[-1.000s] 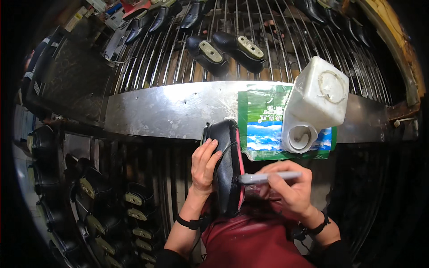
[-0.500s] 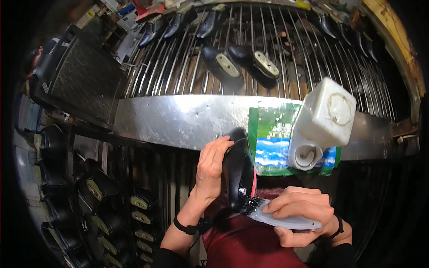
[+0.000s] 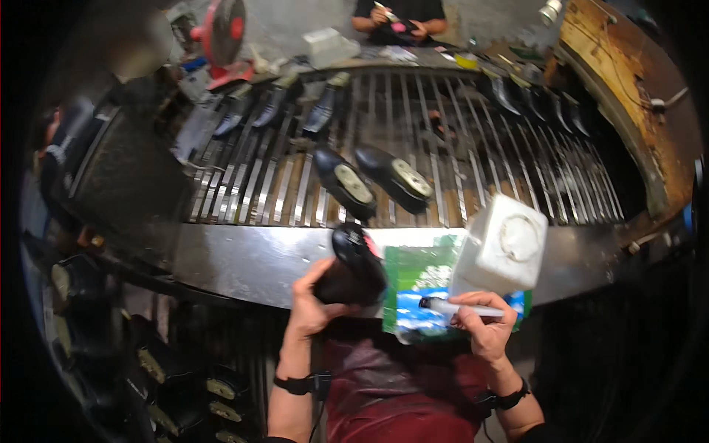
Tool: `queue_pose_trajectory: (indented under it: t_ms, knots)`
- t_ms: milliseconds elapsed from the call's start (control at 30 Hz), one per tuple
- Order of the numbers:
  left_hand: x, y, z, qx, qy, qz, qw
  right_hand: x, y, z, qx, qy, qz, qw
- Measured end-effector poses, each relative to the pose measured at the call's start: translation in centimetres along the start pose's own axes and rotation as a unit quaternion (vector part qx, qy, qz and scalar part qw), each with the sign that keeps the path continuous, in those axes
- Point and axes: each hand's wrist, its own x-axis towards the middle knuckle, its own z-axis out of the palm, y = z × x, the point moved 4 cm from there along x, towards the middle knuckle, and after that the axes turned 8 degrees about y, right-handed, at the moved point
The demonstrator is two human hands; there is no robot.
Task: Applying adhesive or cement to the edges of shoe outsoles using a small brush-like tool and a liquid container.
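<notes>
My left hand (image 3: 312, 294) is wrapped round a black leather shoe (image 3: 354, 275), tilted up at the near edge of the metal bench. A pink patch shows on the shoe's upper right side. In my right hand (image 3: 485, 319) is a brush (image 3: 447, 306) with a pale handle, its dark bristle end pointing left, apart from the shoe. Under the brush lies a green and blue plastic bag (image 3: 402, 295). A white plastic jug (image 3: 509, 240) lies on its side on the bag, just beyond my right hand; its opening is hidden.
A slatted metal rack (image 3: 458, 162) stretches behind the steel bench edge (image 3: 229, 255). Two black shoes (image 3: 373, 177) lie soles up on it, with several more along its far sides. More shoes (image 3: 221, 387) hang lower left. Across the rack, a co-worker's hands (image 3: 399, 26) hold a shoe.
The brush has come away from the shoe and moved over the bag beside the jug. My left hand has tilted and turned the shoe. The view has risen, showing the far side.
</notes>
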Motion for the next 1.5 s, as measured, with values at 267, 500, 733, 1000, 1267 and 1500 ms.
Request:
queue_pose_trajectory:
  t_ms: [267,500,733,1000,1267,1500]
  knots:
    - [-10.3,-0.4,1.8,-0.346,0.021,-0.211,0.914,-3.6,1.7,-5.0,-0.091,0.201,0.023,0.975]
    - [-13.7,-1.2,3.9,-0.328,-0.056,-0.262,0.906,-4.4,3.6,-5.0,0.134,0.287,0.192,0.929]
    - [-14.1,0.8,3.9,-0.33,-0.093,-0.275,0.898,-1.1,0.4,-1.8,0.279,0.158,0.227,0.92]
    - [-13.6,0.4,4.1,-0.393,-0.075,-0.304,0.864,-6.0,-3.2,0.6,0.088,-0.04,0.064,0.993]
    - [-12.4,0.2,4.0,-0.422,-0.063,-0.287,0.858,-9.6,-7.0,2.1,0.01,-0.196,-0.027,0.98]
    - [-12.1,1.0,3.5,-0.441,-0.031,-0.296,0.847,-7.7,-7.5,2.9,-0.034,-0.174,-0.08,0.981]
